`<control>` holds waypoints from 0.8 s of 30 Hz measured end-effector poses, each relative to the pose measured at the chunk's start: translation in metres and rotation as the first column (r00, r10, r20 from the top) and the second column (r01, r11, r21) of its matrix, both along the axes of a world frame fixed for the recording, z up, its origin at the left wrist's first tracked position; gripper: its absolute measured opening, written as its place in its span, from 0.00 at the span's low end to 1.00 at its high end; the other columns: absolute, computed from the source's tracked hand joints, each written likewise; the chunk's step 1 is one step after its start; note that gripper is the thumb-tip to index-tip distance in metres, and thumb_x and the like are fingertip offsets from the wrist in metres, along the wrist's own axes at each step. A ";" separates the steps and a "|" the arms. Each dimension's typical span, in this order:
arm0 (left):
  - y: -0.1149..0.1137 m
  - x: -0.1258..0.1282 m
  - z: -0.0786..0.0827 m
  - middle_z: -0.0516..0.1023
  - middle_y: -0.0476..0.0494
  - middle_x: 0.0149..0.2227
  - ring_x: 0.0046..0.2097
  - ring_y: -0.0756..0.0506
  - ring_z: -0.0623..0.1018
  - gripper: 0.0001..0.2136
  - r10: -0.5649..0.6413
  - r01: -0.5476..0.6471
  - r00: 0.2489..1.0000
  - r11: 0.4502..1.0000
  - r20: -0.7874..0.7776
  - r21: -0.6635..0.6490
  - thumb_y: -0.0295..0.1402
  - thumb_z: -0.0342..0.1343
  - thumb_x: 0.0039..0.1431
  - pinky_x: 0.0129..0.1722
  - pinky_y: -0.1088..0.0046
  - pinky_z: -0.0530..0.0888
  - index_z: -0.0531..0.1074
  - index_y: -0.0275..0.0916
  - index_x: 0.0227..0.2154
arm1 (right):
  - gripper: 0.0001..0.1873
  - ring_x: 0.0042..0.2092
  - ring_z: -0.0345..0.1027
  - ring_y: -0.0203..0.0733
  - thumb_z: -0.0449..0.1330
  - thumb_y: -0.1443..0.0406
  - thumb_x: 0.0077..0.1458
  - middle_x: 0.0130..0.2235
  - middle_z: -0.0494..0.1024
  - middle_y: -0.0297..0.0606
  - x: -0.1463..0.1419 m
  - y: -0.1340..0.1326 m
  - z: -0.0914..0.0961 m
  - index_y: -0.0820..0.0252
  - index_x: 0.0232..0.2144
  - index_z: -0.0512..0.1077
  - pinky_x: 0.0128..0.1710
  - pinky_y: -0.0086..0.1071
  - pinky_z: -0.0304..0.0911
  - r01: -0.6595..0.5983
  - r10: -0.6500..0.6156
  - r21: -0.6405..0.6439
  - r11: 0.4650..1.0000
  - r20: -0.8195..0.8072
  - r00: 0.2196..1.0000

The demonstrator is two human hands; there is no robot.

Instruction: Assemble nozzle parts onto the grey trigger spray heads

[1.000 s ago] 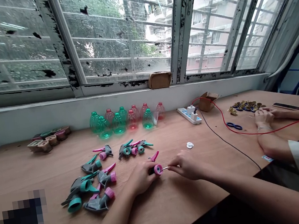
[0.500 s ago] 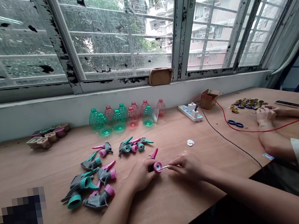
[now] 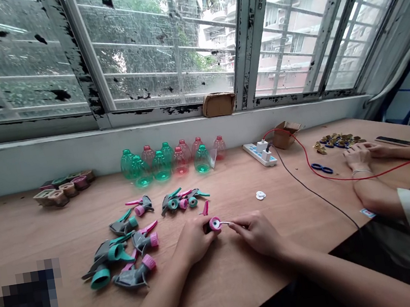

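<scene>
My left hand (image 3: 196, 238) is closed around a spray trigger head (image 3: 214, 224) with a pink collar and pink lever, its collar opening turned toward my right hand. Between the thumb and fingers of my right hand (image 3: 255, 230) is a thin metal tool (image 3: 226, 223), whose tip reaches the collar's opening; its exact kind I cannot make out. Left of my hands lie several grey trigger heads (image 3: 141, 240) with pink or teal collars and levers. A further cluster of trigger heads (image 3: 183, 200) sits just beyond my left hand. Small white discs (image 3: 260, 195) rest ahead of my right hand.
Green bottles (image 3: 160, 166) and red bottles (image 3: 180, 161) stand by the wall. A power strip (image 3: 260, 154) has a black and a red cable. At the right, a co-worker's hands (image 3: 359, 155) are near brass-coloured parts (image 3: 336, 141) and blue-handled scissors (image 3: 322, 168).
The trigger head in my left hand has tilted and shifted slightly up. My right hand, with the metal tool, has turned a little at the collar's opening.
</scene>
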State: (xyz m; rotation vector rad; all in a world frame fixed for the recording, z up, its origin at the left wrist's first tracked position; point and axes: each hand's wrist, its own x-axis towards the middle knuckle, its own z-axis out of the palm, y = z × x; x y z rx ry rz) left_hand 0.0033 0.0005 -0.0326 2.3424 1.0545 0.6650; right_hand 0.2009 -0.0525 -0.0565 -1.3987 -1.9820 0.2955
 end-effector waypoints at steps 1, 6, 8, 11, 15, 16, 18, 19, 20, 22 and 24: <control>0.000 0.000 0.000 0.74 0.48 0.26 0.29 0.50 0.68 0.07 -0.006 0.006 1.000 1.000 0.007 -0.004 0.31 0.53 0.54 0.29 0.76 0.58 0.73 0.36 0.25 | 0.22 0.24 0.64 0.36 0.50 0.56 0.63 0.22 0.76 0.38 0.000 0.002 -0.001 0.59 0.26 0.78 0.26 0.28 0.51 -0.028 0.027 -0.014 1.000 -0.037 0.999; 0.003 -0.002 -0.003 0.73 0.50 0.26 0.29 0.50 0.67 0.06 -0.020 0.020 0.999 1.000 0.048 0.002 0.32 0.54 0.54 0.28 0.76 0.58 0.72 0.36 0.26 | 0.23 0.23 0.62 0.35 0.51 0.55 0.61 0.21 0.74 0.35 0.001 0.010 -0.007 0.62 0.23 0.76 0.24 0.27 0.52 -0.080 0.068 -0.056 0.995 -0.190 0.980; 0.004 -0.002 -0.004 0.73 0.50 0.26 0.29 0.50 0.67 0.06 -0.019 0.019 0.998 1.000 0.056 0.003 0.32 0.54 0.54 0.28 0.76 0.57 0.72 0.36 0.25 | 0.22 0.23 0.61 0.34 0.52 0.56 0.60 0.20 0.72 0.34 0.002 0.011 -0.007 0.62 0.22 0.75 0.24 0.27 0.52 -0.092 0.074 -0.072 0.993 -0.232 0.970; 0.004 -0.001 -0.005 0.72 0.50 0.25 0.28 0.51 0.66 0.06 -0.017 0.017 0.998 1.000 0.062 0.000 0.31 0.54 0.54 0.28 0.76 0.57 0.72 0.36 0.25 | 0.21 0.23 0.61 0.34 0.53 0.57 0.59 0.19 0.71 0.33 0.001 0.011 -0.006 0.62 0.20 0.74 0.24 0.26 0.52 -0.106 0.082 -0.076 0.992 -0.262 0.961; 0.003 -0.001 -0.005 0.71 0.51 0.23 0.27 0.51 0.65 0.07 -0.011 0.011 0.998 1.000 0.060 0.001 0.32 0.53 0.54 0.27 0.76 0.56 0.72 0.36 0.24 | 0.20 0.23 0.61 0.34 0.54 0.58 0.59 0.19 0.70 0.32 0.000 0.011 -0.006 0.62 0.19 0.73 0.24 0.26 0.51 -0.075 0.053 -0.071 0.995 -0.271 0.961; 0.003 -0.001 -0.005 0.70 0.51 0.23 0.27 0.51 0.65 0.07 -0.006 0.006 0.998 1.000 0.058 0.003 0.32 0.53 0.54 0.27 0.76 0.56 0.71 0.36 0.24 | 0.20 0.23 0.61 0.33 0.54 0.58 0.59 0.18 0.70 0.32 0.000 0.011 -0.007 0.62 0.19 0.73 0.24 0.26 0.51 -0.067 0.045 -0.070 0.995 -0.272 0.961; 0.004 0.000 -0.005 0.70 0.51 0.23 0.27 0.50 0.65 0.08 0.008 -0.008 0.998 1.000 0.057 0.007 0.32 0.53 0.54 0.27 0.76 0.57 0.71 0.36 0.23 | 0.20 0.23 0.61 0.34 0.54 0.58 0.59 0.19 0.71 0.32 -0.002 0.012 -0.007 0.62 0.20 0.73 0.24 0.26 0.51 -0.056 0.037 -0.064 0.996 -0.268 0.963; 0.004 0.000 -0.004 0.71 0.50 0.24 0.28 0.50 0.65 0.07 0.015 -0.016 0.998 1.000 0.060 0.011 0.32 0.53 0.53 0.27 0.76 0.57 0.71 0.36 0.23 | 0.20 0.23 0.62 0.34 0.53 0.59 0.59 0.19 0.71 0.33 -0.003 0.012 -0.008 0.62 0.20 0.73 0.24 0.26 0.51 -0.053 0.036 -0.057 0.997 -0.261 0.965; 0.004 0.000 -0.004 0.72 0.50 0.24 0.28 0.50 0.66 0.07 0.022 -0.023 0.998 1.000 0.062 0.014 0.32 0.53 0.53 0.28 0.76 0.57 0.71 0.36 0.23 | 0.20 0.23 0.62 0.34 0.53 0.59 0.60 0.19 0.72 0.33 -0.003 0.012 -0.008 0.62 0.21 0.74 0.24 0.26 0.51 -0.049 0.035 -0.050 0.998 -0.253 0.967; 0.003 0.000 -0.003 0.73 0.49 0.25 0.29 0.49 0.67 0.07 0.039 -0.040 0.997 0.999 0.061 0.015 0.31 0.53 0.53 0.28 0.75 0.58 0.72 0.36 0.24 | 0.21 0.22 0.62 0.34 0.53 0.58 0.60 0.19 0.71 0.33 -0.004 0.013 -0.008 0.62 0.20 0.74 0.24 0.27 0.51 -0.044 0.033 -0.039 0.998 -0.241 0.970; 0.002 -0.001 -0.003 0.74 0.48 0.26 0.29 0.49 0.67 0.07 0.042 -0.042 0.998 0.999 0.054 0.006 0.32 0.54 0.53 0.28 0.75 0.59 0.73 0.35 0.25 | 0.22 0.22 0.62 0.34 0.53 0.57 0.60 0.19 0.71 0.33 -0.004 0.013 -0.008 0.62 0.20 0.74 0.24 0.26 0.52 -0.059 0.048 -0.040 0.997 -0.247 0.968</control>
